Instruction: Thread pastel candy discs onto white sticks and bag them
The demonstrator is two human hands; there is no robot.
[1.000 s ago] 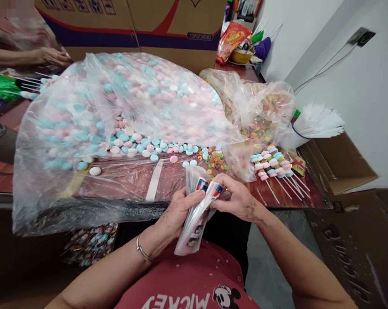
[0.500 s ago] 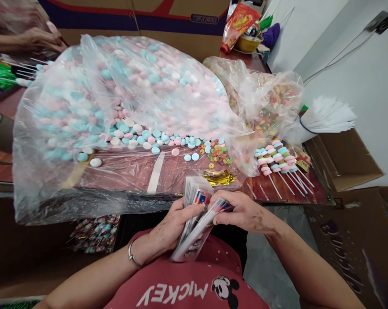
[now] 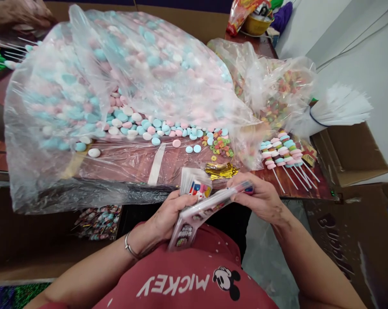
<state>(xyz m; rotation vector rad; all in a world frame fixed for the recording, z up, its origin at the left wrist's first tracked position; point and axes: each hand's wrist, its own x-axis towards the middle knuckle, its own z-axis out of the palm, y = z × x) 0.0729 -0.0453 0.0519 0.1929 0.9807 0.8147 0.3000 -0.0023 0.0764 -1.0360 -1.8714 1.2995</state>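
A stack of printed clear plastic sleeves (image 3: 184, 223) is between my hands, just past the table's front edge. My left hand (image 3: 168, 214) is closed around the stack's left side, its thumb on top. With its fingers pinched, my right hand (image 3: 258, 197) grips the far end of a bundle of the sleeves (image 3: 213, 201), angled up to the right. Gold twist ties (image 3: 220, 170) lie on the table beyond my hands. Skewers of pink, blue and white candies (image 3: 282, 152) rest to the right.
A large clear bag of pastel candies (image 3: 142, 73) covers much of the table (image 3: 129, 165). Ring candies (image 3: 221, 146) lie near a second bag (image 3: 277, 94). White sticks (image 3: 348, 107) stand at right, by a cardboard box (image 3: 358, 154). Another person's hand (image 3: 23, 15) shows at upper left.
My right hand has moved slightly right and up, swinging the gripped bundle away from the rest of the stack. The view has shifted down, and the other person's hand appears higher.
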